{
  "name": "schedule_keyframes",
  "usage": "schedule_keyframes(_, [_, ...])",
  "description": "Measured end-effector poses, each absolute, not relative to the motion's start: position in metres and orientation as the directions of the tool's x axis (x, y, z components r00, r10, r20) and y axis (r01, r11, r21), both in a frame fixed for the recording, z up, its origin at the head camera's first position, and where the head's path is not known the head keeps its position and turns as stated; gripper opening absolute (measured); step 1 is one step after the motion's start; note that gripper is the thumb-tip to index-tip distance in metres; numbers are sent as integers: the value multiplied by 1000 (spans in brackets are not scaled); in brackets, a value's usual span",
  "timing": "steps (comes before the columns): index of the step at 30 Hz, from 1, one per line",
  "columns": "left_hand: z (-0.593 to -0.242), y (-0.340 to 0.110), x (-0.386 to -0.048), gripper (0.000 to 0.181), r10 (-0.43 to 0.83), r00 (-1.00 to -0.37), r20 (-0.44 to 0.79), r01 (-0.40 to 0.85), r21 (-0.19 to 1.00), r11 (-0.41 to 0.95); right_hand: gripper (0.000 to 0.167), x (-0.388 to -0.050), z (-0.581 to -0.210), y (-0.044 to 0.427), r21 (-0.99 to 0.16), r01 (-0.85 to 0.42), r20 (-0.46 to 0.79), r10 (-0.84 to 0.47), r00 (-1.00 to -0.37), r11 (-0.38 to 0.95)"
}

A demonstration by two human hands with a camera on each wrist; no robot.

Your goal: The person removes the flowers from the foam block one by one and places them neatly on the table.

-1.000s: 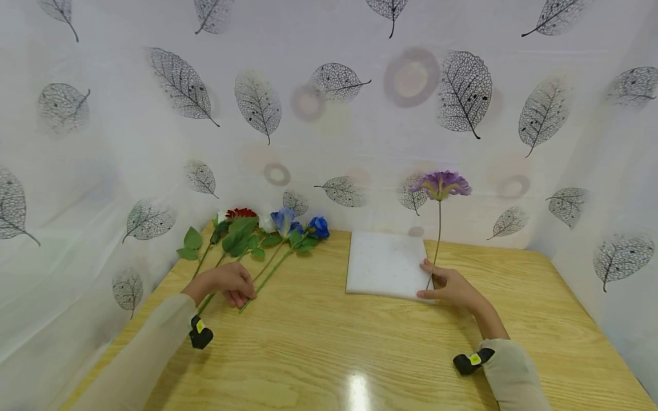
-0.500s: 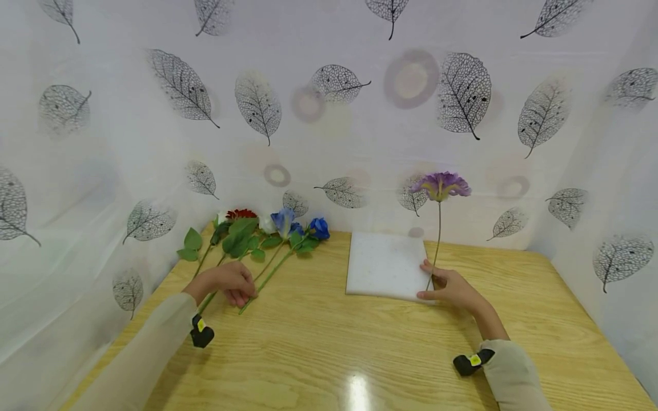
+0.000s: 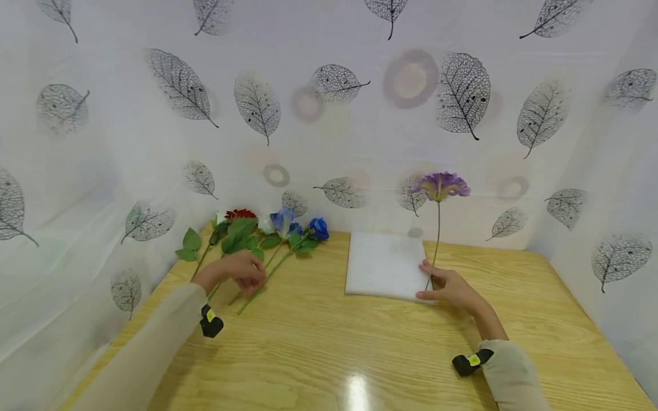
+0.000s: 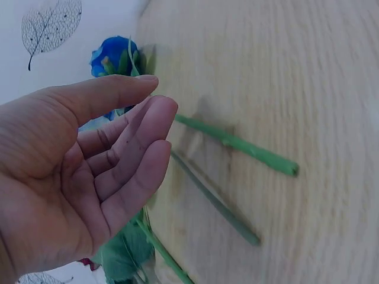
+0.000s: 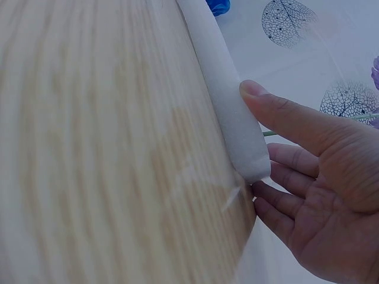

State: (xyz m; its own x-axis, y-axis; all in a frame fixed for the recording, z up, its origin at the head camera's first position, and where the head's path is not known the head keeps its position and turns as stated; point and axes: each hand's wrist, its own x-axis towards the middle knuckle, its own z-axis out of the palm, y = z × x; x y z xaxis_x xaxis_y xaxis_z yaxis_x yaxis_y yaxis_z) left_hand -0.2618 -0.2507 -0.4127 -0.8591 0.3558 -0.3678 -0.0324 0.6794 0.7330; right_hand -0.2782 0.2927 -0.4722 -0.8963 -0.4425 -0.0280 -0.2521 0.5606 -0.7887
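Over the stems at the left hovers my left hand (image 3: 239, 271), its fingers loosely bent. In the left wrist view its thumb and fingertips (image 4: 160, 115) stand slightly apart, with the stem of a blue rose (image 3: 319, 228) passing behind them; no stem shows between them. My right hand (image 3: 447, 288) holds the near right corner of a white foam board (image 3: 385, 265), thumb at the front edge and fingers (image 5: 281, 201) at the right side. A purple flower (image 3: 441, 186) rises upright from the board near that corner; the hand partly hides its stem foot.
A light blue flower (image 3: 283, 221), a red flower (image 3: 240, 214), a white flower (image 3: 266, 224) and green leaves (image 3: 239, 237) lie at the table's back left. The wooden table (image 3: 308, 354) meets a leaf-printed curtain (image 3: 329, 142) behind the board.
My left hand has shifted up and to the right, away from the lower end of the blue rose's stem. The flowers, the board and my right hand look unchanged.
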Motion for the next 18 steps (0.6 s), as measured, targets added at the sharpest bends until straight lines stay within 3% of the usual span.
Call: schedule_keyframes(18, [-414,-137,-299,20,497,-826,-268,71,824,562,87,-276,-470,291,-782,-257,-21,-437,-899,568])
